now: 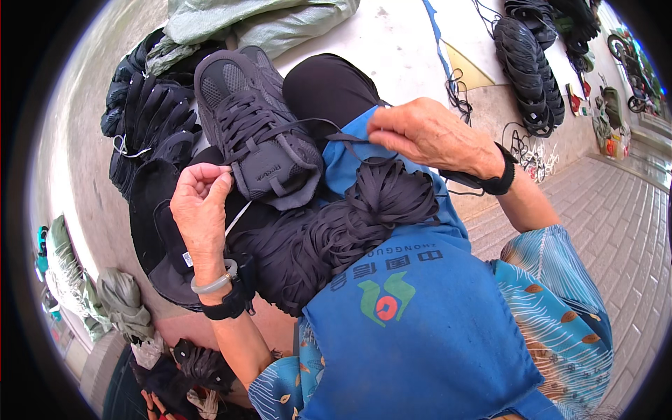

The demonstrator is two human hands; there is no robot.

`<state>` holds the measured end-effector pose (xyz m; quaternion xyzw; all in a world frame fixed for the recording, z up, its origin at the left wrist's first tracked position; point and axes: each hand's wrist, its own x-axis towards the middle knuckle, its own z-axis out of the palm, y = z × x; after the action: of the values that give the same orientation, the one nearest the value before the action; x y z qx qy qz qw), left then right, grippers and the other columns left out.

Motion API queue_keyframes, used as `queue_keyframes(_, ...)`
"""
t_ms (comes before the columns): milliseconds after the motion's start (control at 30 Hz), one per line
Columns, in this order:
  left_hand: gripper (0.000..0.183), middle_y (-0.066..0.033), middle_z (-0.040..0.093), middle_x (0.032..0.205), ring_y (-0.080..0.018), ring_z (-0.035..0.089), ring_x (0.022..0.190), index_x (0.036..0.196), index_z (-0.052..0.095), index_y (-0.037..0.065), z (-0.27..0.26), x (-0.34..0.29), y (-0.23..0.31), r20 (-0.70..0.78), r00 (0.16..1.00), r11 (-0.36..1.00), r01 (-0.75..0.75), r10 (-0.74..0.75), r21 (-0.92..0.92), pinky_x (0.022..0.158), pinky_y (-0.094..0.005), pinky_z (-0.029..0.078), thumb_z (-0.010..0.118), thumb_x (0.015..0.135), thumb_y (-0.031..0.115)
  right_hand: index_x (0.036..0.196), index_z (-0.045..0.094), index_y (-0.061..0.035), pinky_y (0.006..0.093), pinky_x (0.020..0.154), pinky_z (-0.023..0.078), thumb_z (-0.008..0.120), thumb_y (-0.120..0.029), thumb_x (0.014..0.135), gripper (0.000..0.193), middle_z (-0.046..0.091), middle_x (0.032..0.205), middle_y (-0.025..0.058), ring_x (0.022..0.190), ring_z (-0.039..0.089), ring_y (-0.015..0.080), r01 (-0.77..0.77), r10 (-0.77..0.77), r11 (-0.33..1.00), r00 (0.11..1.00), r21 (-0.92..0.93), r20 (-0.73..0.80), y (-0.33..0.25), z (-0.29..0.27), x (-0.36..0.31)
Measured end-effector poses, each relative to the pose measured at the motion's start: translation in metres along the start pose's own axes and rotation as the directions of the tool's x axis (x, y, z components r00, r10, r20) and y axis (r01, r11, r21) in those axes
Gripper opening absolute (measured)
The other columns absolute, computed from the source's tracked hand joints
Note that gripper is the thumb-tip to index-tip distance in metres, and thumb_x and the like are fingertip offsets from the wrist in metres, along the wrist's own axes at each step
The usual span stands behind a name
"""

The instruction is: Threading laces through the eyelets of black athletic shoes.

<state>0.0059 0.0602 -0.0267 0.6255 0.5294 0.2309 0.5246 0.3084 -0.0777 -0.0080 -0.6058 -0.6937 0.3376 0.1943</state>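
A dark grey sneaker [269, 133] lies on my lap, toe pointing away and tongue toward me, with a dark flat shoelace [301, 126] criss-crossed up its front. One end of that lace stretches to the right, where my right hand [430, 136] pinches it above my knee. At the left edge of the sneaker's tongue, my left hand [199, 206] is closed in a pinch on what looks like the other lace end, mostly covered by the fingertips. Between my forearms, a thick bundle of dark shoelaces [336, 234] rests on my blue apron [427, 336].
Dark shoe uppers [157, 119] are stacked at my left. More strung shoe parts [528, 73] lie at the far right, near loose black cords [458, 94]. A pale green woven sack [294, 28] sits ahead. Another person's hand [150, 402] shows at the lower left.
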Motion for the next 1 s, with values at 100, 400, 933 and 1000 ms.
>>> queue_keyframes(100, 0.011, -0.0059, 0.067, 0.089, -0.0079, 0.062, 0.078, 0.095, 0.061, -0.001, -0.001, -0.001, -0.003, 0.015, 0.999, 0.982, 0.050, -0.048, -0.183, 0.075, -0.0217, 0.052, 0.067, 0.086, -0.001, 0.093, 0.063, -0.0034, 0.0406, 0.066, 0.051, 0.066, -0.017, 0.085, 0.017, 0.058, 0.079, 0.0122, 0.076, 0.063, 0.0330, 0.042, -0.050, 0.998, 0.973, -0.042, -0.224, 0.001, 0.011, 0.005)
queue_keyframes(400, 0.013, -0.0034, 0.067, 0.088, -0.0066, 0.061, 0.076, 0.096, 0.063, -0.001, 0.005, -0.006, -0.004, -0.068, 0.997, 0.999, -0.042, 0.042, 0.006, 0.073, -0.0206, 0.051, 0.069, 0.088, 0.006, 0.092, 0.063, -0.0042, 0.0368, 0.064, 0.049, 0.065, -0.004, 0.082, 0.011, 0.057, 0.083, 0.0109, 0.073, 0.062, 0.0309, 0.118, -0.173, 0.961, 0.961, -0.249, -0.216, 0.007, 0.002, 0.022)
queue_keyframes(933, 0.029, -0.0107, 0.065, 0.094, -0.0231, 0.063, 0.084, 0.110, 0.066, 0.003, 0.021, -0.033, 0.008, -0.025, 0.918, 0.612, -0.242, 0.395, 0.753, 0.078, -0.0348, 0.050, 0.070, 0.084, 0.016, 0.079, 0.059, -0.0005, 0.0453, 0.057, 0.052, 0.060, -0.014, 0.085, 0.014, 0.063, 0.069, 0.0212, 0.063, 0.064, 0.0388, 0.192, -0.202, 0.977, 0.973, -0.094, -0.114, -0.026, 0.035, 0.048)
queue_keyframes(1000, 0.028, -0.0132, 0.068, 0.095, -0.0213, 0.066, 0.078, 0.115, 0.064, 0.000, 0.023, -0.032, 0.002, -0.024, 0.927, 0.675, -0.254, 0.373, 0.693, 0.074, -0.0324, 0.053, 0.062, 0.089, 0.010, 0.077, 0.058, -0.0007, 0.0456, 0.056, 0.052, 0.060, -0.014, 0.085, 0.016, 0.062, 0.067, 0.0200, 0.063, 0.064, 0.0387, 0.171, -0.199, 0.970, 0.968, -0.174, -0.155, -0.014, 0.035, 0.058)
